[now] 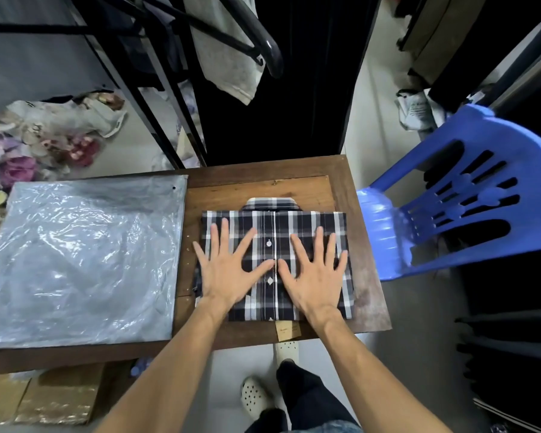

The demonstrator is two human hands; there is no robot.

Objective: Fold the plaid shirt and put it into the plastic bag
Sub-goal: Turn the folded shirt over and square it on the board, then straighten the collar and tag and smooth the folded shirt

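Here both palms lie flat with fingers spread, gripping nothing: the left hand [228, 273] and right hand [314, 275] press the folded black-and-white plaid shirt [275, 232] on the brown wooden table [344, 182]. At nine o'clock from the shirt, just beside it, lies the clear crinkled plastic bag [82, 257]; at three o'clock stands a blue plastic chair [469, 195].

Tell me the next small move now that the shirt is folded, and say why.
Probably slide both hands under the plaid shirt to lift it toward the plastic bag. The shirt already lies as a neat rectangle, collar up, with the left hand and right hand pressed flat on it, fingers spread. The bag lies flat and empty beside it on the table.
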